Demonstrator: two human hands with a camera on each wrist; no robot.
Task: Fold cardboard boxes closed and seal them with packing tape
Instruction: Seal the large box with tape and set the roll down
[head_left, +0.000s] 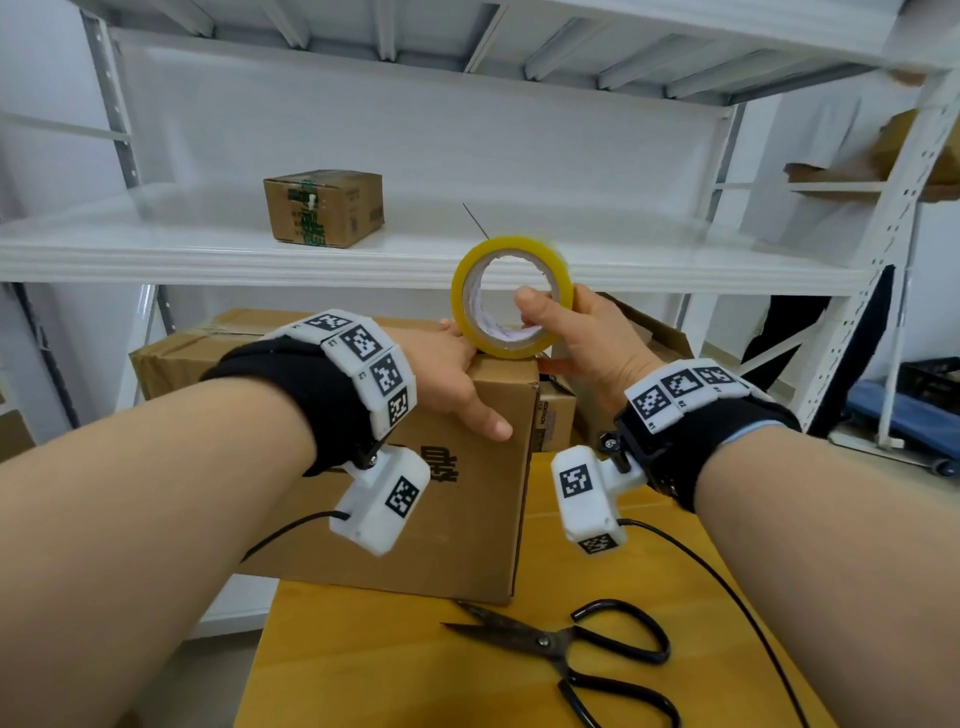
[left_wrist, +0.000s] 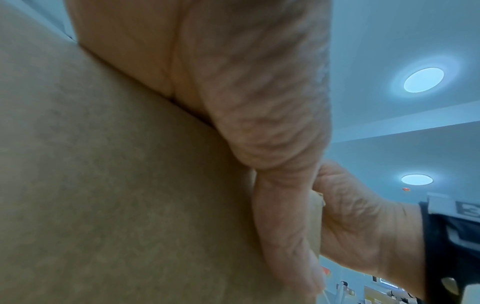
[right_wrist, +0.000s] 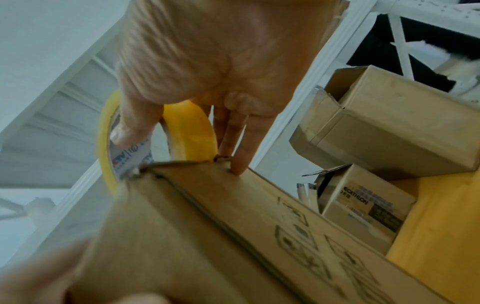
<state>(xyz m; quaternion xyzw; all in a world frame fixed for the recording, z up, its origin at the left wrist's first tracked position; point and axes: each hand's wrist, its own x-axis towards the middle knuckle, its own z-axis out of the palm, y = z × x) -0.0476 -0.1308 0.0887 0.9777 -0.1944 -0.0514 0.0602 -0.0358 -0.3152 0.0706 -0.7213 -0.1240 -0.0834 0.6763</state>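
Tape roll (head_left: 511, 297) upright at box (head_left: 447, 499) far edge.

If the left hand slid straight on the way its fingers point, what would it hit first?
Most likely the tape roll: the left hand lies flat on the box, fingertips apparently already at the roll's lower edge, though contact is unclear.

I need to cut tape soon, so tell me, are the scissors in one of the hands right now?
No, the scissors lie on the yellow table, with neither hand touching them.
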